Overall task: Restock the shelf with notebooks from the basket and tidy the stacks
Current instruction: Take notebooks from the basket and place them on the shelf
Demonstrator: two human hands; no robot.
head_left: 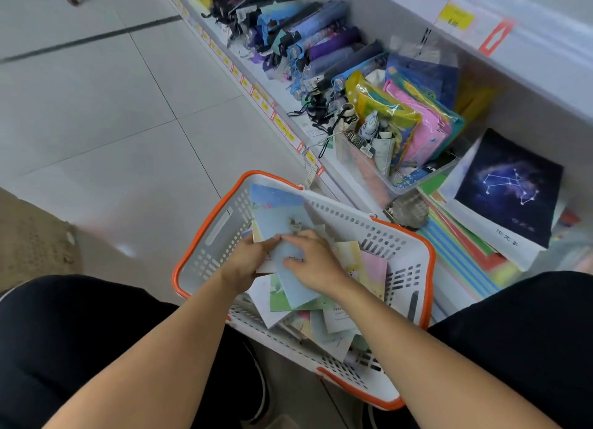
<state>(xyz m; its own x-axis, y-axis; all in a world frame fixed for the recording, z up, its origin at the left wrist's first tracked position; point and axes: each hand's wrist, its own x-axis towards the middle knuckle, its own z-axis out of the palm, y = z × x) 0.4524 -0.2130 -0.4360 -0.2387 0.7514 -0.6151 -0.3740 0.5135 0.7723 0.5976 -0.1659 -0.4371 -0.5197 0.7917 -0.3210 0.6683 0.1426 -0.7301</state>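
Single head-worn wide-angle view, aimed forward and steeply down, close over both forearms. Left hand [245, 262] and right hand [316, 263] sit near frame centre above the basket [221, 223]; shelf [349, 185] runs beyond and right of them, floor to their left.

Yellow price tag [455, 17]: "6.00"
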